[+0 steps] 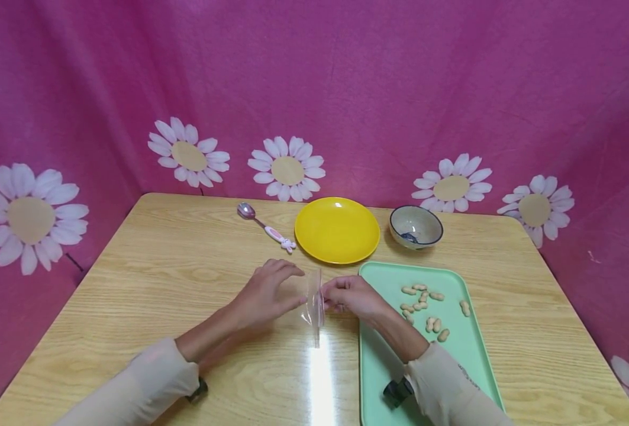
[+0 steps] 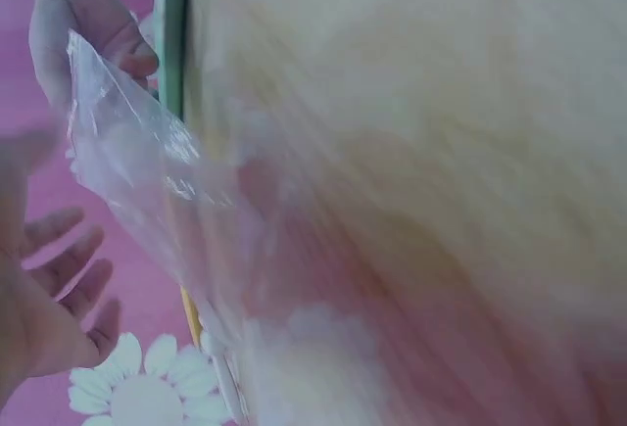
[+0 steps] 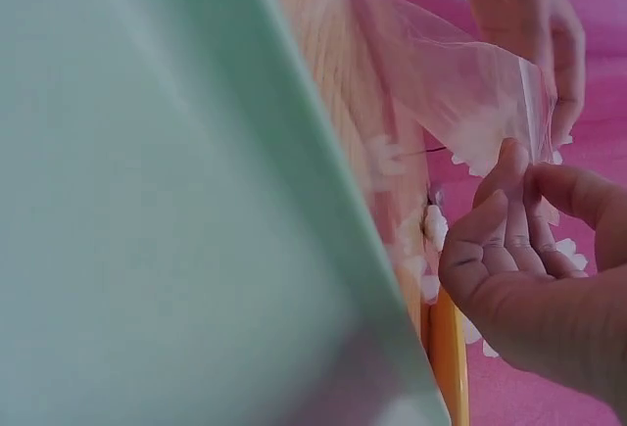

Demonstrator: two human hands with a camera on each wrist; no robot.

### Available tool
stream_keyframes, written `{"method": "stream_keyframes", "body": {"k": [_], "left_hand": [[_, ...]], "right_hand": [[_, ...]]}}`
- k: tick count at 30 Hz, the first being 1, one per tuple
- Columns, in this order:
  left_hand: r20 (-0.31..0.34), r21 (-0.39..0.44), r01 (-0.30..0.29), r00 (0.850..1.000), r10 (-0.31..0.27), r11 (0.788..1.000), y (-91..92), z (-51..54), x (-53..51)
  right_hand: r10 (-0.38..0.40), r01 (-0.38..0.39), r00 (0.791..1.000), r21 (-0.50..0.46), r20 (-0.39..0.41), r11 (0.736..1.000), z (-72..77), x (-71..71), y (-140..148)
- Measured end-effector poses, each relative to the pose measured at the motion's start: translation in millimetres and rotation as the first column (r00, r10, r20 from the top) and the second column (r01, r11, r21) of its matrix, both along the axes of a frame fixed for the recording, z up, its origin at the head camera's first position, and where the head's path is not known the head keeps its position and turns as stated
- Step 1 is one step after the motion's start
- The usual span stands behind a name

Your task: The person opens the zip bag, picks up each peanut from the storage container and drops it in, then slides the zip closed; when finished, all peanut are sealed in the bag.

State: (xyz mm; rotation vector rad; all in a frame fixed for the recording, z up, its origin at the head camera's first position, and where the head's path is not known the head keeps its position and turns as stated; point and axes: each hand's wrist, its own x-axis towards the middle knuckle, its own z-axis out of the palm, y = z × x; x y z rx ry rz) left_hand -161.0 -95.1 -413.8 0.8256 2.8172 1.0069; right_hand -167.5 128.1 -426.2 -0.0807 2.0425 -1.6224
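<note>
A clear plastic bag point(image 1: 312, 305) hangs upright between the two hands above the wooden table. The right hand point(image 1: 354, 297) pinches its edge between thumb and finger; in the right wrist view the bag point(image 3: 470, 93) runs up and left from the pinching right hand point(image 3: 539, 250). On the bag's other side, the left hand point(image 1: 268, 293) is held with thumb and fingers apart. The left wrist view shows the left hand point(image 2: 59, 299) with fingers spread, beside the bag point(image 2: 147, 162); whether it touches the film is unclear.
A green tray point(image 1: 373, 367) with several peanuts point(image 1: 421, 305) lies under the right forearm. Behind are a yellow plate point(image 1: 337, 231), a patterned bowl point(image 1: 416, 227) and a spoon point(image 1: 273, 232) with a rabbit-shaped handle. A pink flowered cloth point(image 1: 346, 89) hangs behind the table point(image 1: 186, 248).
</note>
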Motion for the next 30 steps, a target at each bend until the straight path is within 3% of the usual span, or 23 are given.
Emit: {"method": "stream_keyframes", "body": {"k": [3, 5, 9, 11, 15, 22, 30], "left_hand": [[0.124, 0.189, -0.050, 0.992, 0.027, 0.981, 7.9, 5.2, -3.2], [0.226, 0.277, -0.069, 0.974, 0.005, 0.958, 12.8, 8.2, -5.9], [0.395, 0.330, -0.103, 0.918, -0.038, 0.938, 22.4, 12.3, -10.8], [0.446, 0.323, -0.112, 0.894, -0.047, 0.940, 26.4, 12.9, -12.5], [0.508, 0.306, -0.117, 0.859, -0.058, 0.945, 30.6, 12.7, -13.8], [0.577, 0.347, -0.146, 0.812, -0.088, 0.926, 33.2, 10.1, -14.7], [0.587, 0.392, -0.150, 0.800, -0.121, 0.907, 38.1, 7.3, -14.0]], "right_hand": [[0.001, -0.001, 1.000, 0.004, 0.010, 1.000, 2.2, -0.4, 0.4], [0.008, -0.008, 1.000, 0.004, 0.012, 1.000, 3.5, -0.5, 1.1], [0.020, -0.020, 1.000, -0.002, 0.016, 1.000, 5.8, -0.3, 2.5], [0.026, -0.026, 1.000, -0.002, 0.016, 1.000, 6.5, 0.0, 3.4], [0.040, -0.040, 0.999, -0.010, 0.003, 0.999, 8.1, 0.7, 4.9], [0.035, -0.035, 0.999, -0.012, -0.028, 0.999, 9.0, 1.6, 8.0], [0.003, -0.004, 0.999, -0.012, -0.051, 1.000, 6.1, 3.0, 8.0]]}}
